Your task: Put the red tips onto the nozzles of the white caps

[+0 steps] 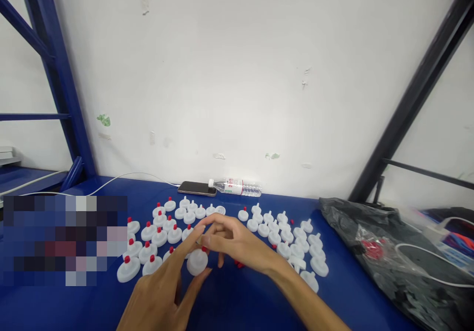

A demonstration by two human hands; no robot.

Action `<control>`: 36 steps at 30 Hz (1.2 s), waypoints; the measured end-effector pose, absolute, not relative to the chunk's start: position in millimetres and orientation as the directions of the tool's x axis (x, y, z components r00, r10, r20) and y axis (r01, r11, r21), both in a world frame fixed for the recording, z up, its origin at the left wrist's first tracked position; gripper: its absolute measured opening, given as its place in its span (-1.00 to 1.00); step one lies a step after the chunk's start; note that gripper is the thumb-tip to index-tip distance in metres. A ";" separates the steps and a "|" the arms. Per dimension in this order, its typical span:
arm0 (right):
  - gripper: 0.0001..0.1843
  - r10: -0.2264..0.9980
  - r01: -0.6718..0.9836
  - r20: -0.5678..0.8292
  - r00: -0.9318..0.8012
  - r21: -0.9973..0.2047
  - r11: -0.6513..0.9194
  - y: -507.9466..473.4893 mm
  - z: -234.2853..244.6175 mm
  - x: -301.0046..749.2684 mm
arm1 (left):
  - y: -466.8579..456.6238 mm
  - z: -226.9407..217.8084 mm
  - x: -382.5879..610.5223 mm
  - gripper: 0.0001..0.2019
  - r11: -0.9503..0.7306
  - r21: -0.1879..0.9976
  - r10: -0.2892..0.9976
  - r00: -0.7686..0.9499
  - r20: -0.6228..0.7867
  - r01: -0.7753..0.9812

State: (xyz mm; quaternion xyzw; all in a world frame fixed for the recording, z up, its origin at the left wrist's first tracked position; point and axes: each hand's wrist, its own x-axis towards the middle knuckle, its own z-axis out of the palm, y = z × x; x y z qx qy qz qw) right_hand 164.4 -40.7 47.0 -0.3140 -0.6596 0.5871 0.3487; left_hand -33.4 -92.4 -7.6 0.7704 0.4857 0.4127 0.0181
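Between the thumb and fingers of my left hand [166, 284] is a white round plastic nozzle cap [197, 262], its flat base turned partly toward me. At its top sits a small red tip cap [204, 248], where the bent fingers of my right hand [229, 239] close in; they partly hide it. Left of my hands stand several white nozzle caps with red tips [128, 269]. Right of them are several white nozzle caps [284, 249], mostly with bare spouts. A few loose red tip caps [239, 264] lie just beside my right hand.
At the wall lie a phone [197, 188] with a white cable and a clear plastic bottle [237, 186] on its side. A black plastic bag [355, 242] covers the right side of the blue table [222, 306], with a small bag of red pieces [374, 248] on it.
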 end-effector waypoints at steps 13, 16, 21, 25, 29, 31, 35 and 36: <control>-0.56 0.727 -0.237 0.195 -0.658 -0.970 0.045 -52.4 30.0 139.4 | -88.2 -16.1 -40.6 -0.48 -0.506 0.275 0.727 0.233 0.646 0.817; -0.58 0.741 -0.228 0.200 -0.641 -0.971 0.064 -53.3 30.6 139.0 | -88.6 -13.8 -39.6 -0.48 -0.513 0.237 0.705 0.247 0.665 0.825; -0.67 0.752 -0.172 0.193 -0.630 -0.979 0.106 -55.2 33.4 139.2 | -88.4 -10.2 -38.9 -0.44 -0.528 0.239 0.692 0.250 0.677 0.815; -0.77 0.754 -0.112 0.179 -0.632 -0.984 0.140 -54.9 31.0 140.2 | -88.5 -12.7 -40.1 -0.47 -0.521 0.247 0.706 0.250 0.663 0.817; -0.75 0.761 -0.073 0.152 -0.631 -0.988 0.137 -53.8 27.6 140.1 | -89.6 -16.4 -39.7 -0.53 -0.475 0.294 0.750 0.207 0.629 0.830; -0.75 0.762 -0.045 0.143 -0.631 -0.988 0.149 -53.8 27.0 139.6 | -89.9 -17.9 -39.3 -0.55 -0.449 0.302 0.767 0.189 0.613 0.841; -0.76 0.773 0.000 0.143 -0.618 -0.983 0.182 -55.0 27.8 138.6 | -90.3 -18.4 -40.2 -0.53 -0.448 0.276 0.763 0.203 0.614 0.851; -0.76 0.773 -0.003 0.145 -0.617 -0.983 0.182 -55.2 28.1 138.4 | -90.5 -18.0 -40.4 -0.52 -0.453 0.266 0.758 0.211 0.617 0.851</control>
